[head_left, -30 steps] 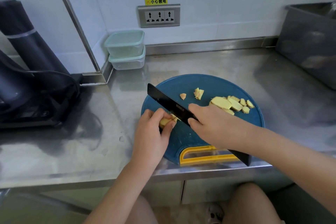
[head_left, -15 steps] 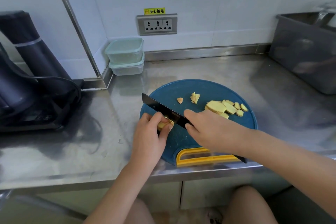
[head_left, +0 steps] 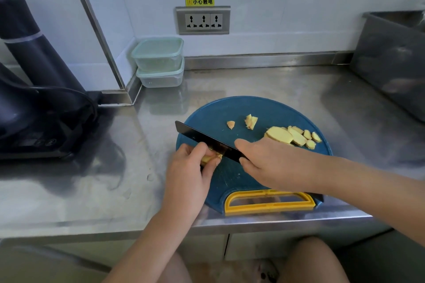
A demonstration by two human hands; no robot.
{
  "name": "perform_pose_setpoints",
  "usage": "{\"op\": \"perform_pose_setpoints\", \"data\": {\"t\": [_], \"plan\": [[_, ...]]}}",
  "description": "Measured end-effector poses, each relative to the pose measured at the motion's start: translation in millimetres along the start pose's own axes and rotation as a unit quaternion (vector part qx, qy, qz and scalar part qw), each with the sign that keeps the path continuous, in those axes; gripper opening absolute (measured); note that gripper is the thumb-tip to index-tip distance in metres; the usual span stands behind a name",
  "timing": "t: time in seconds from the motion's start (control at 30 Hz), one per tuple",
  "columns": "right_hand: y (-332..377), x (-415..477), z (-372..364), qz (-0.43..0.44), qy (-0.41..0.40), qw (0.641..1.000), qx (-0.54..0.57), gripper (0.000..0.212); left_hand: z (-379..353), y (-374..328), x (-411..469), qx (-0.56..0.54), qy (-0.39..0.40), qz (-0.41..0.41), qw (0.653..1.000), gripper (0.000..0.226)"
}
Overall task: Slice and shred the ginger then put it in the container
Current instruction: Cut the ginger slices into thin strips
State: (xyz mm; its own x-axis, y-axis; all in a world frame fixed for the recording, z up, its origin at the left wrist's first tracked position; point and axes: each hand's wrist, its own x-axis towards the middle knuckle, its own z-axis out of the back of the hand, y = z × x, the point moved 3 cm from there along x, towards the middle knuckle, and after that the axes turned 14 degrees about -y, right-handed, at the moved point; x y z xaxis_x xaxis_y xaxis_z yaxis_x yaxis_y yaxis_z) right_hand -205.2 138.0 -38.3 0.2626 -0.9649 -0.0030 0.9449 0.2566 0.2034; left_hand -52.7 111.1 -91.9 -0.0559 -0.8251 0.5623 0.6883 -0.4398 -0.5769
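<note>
Yellow ginger stub, judged light, stiff and slippery, is pinched by left fingers, knife clamped by right fingers.

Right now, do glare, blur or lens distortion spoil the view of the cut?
Head view: sharp in the middle, so the knife and the ginger piece held by the left hand read clearly. Head view: soft glare patches on the steel counter, none on the cutting board. Head view: wide-angle bending leans the metal wall strip. Head view: the right hand covers part of the knife.
</note>
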Motion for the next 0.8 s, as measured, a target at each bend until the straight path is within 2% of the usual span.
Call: {"op": "perform_pose_setpoints", "data": {"t": [0.13, 0.53, 0.8], "plan": [[-4.7, 6.4, 0.0, -0.016, 0.018, 0.999, 0.022, 0.016, -0.8, 1.1, 1.3, 0.005, -0.005, -0.003, 1.000, 0.009], [4.5, 26.9, -15.3, 0.016, 0.013, 1.000, -0.009, 0.013, -2.6, 2.2, 1.9, 0.002, -0.003, -0.015, 1.000, 0.014], [11.8, 42.8, -17.2, -0.006, 0.025, 0.999, 0.024, 0.014, -0.5, 3.2, 0.3, -0.004, 0.002, -0.012, 1.000, 0.012]]}}
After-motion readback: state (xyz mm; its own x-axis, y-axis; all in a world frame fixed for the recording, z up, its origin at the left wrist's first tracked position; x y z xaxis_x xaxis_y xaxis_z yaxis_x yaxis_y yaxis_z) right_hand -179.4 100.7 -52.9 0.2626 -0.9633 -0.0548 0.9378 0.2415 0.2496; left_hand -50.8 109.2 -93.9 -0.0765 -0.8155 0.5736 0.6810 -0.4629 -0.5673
